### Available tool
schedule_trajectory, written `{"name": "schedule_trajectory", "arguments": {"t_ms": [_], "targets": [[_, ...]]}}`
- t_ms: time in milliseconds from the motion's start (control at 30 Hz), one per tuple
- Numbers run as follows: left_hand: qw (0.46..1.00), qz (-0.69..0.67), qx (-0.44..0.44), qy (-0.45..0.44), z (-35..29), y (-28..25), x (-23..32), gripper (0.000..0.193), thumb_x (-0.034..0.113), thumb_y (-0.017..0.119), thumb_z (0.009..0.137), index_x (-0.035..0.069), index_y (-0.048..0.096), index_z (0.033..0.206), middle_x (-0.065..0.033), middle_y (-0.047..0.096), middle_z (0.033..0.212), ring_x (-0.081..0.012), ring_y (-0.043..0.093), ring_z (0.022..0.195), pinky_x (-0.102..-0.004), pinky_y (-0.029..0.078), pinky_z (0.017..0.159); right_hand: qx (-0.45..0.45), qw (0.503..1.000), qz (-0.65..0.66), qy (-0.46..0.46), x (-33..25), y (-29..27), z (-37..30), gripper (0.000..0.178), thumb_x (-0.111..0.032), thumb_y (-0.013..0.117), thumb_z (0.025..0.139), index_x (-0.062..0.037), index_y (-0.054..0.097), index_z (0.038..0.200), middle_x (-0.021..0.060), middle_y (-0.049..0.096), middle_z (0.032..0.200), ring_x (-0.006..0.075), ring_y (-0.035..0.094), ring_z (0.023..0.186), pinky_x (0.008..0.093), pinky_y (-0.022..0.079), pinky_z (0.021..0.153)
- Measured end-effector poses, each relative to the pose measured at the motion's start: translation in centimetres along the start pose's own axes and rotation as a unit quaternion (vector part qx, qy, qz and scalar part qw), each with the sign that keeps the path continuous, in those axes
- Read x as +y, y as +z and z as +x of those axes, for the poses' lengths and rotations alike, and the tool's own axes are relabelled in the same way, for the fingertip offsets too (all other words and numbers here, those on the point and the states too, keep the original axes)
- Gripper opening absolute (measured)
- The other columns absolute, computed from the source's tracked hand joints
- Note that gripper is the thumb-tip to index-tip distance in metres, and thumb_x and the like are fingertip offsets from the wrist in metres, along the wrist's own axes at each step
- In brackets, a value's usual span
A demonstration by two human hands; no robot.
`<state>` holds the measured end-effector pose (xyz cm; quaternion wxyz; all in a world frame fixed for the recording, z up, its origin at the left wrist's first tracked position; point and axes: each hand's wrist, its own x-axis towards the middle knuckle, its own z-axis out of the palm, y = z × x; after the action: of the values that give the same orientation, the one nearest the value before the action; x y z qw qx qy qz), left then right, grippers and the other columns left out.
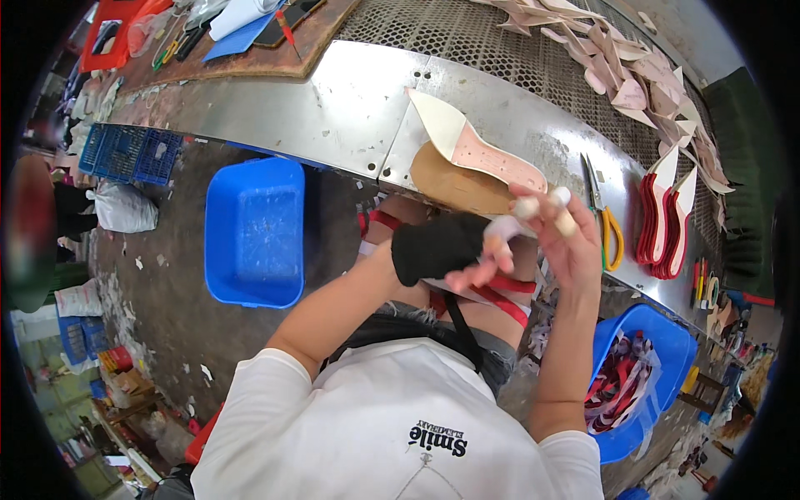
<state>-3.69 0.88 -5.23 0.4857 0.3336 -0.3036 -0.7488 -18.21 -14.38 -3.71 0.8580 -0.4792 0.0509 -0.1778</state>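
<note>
In front of my lap my two hands are close together. My left hand (450, 252), in a black fingerless glove, has its fingers apart and somewhat blurred, with nothing visible in them. My right hand (570, 237) is raised beside it, fingers half bent and apart, with pale covers on several fingertips; I make out nothing in it. Just beyond them, a white and pink insole (479, 148) lies partly over a brown oval board (454, 185) at the bench edge. Scissors (612, 229) with orange-yellow handles rest right of my right hand. Red strips (504, 310) lie across my legs.
Red-edged insoles (664, 221) are stacked right on the metal bench (350, 108). Pale pink pieces (625, 71) heap on the perforated grating (492, 42). A blue tub (256, 225) stands left; another blue tub (679, 354), right, holds red and white strips. Tools lie on a brown board (321, 42).
</note>
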Motion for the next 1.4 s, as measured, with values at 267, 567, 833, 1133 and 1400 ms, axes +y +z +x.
{"name": "schedule_trajectory", "arguments": {"t_ms": [267,567,833,1133,1400], "targets": [[0.933,-0.249,-0.199,0.169,0.2,-0.1,-3.1,0.036,0.031,0.046,0.097,-0.002,0.057,0.086,-0.0034,0.049,0.046,-0.0079,0.035,0.028,-0.0209,0.027,0.03,-0.071,0.988,-0.015,0.136,2.0,2.0,-0.1,0.049,-0.025,0.06,0.089,0.0061,0.049,0.125,0.0166,0.06,0.112,0.0219,0.06,0.097,0.033,0.048,0.085],[0.961,-0.238,-0.115,0.08,0.3,0.9,-2.8,0.032,0.033,0.051,0.094,0.006,0.052,0.111,-0.0163,0.067,0.086,-0.0122,0.05,0.038,-0.0198,0.036,0.036,-0.046,0.995,0.081,0.032,2.5,1.6,-0.5,0.025,-0.021,0.066,0.083,0.0006,0.061,0.094,0.0256,0.06,0.113,0.0248,0.067,0.069,0.0294,0.054,0.06],[0.712,0.294,0.585,0.254,-1.8,-8.5,3.8,0.029,0.023,0.075,0.077,0.0,0.062,0.088,-0.0058,0.06,0.063,-0.0125,0.059,0.048,-0.0247,0.046,0.044,0.2,0.939,-0.254,0.117,-4.6,-2.2,-0.6,0.017,-0.017,0.06,0.089,-0.0027,0.061,0.097,0.0014,0.055,0.074,0.0101,0.051,0.058,0.0254,0.043,0.051],[0.754,0.312,0.49,0.307,-0.3,-7.1,4.6,0.062,0.011,0.077,0.07,0.006,0.052,0.126,-0.0059,0.065,0.097,-0.0123,0.061,0.086,-0.0269,0.049,0.075,0.048,0.791,-0.61,0.019,-2.3,-0.8,2.9,0.015,-0.008,0.066,0.079,0.0049,0.064,0.087,0.0099,0.06,0.09,0.0114,0.054,0.066,0.0253,0.042,0.059],[0.534,0.705,0.399,0.242,0.7,-5.2,6.8,0.036,0.018,0.063,0.072,0.007,0.064,0.106,-0.0129,0.066,0.092,-0.0307,0.062,0.089,-0.0418,0.049,0.078,0.074,0.755,-0.651,-0.017,-1.7,-0.4,0.5,0.014,-0.003,0.064,0.078,0.0019,0.066,0.091,0.0095,0.062,0.093,0.018,0.059,0.067,0.0264,0.046,0.063]]}}
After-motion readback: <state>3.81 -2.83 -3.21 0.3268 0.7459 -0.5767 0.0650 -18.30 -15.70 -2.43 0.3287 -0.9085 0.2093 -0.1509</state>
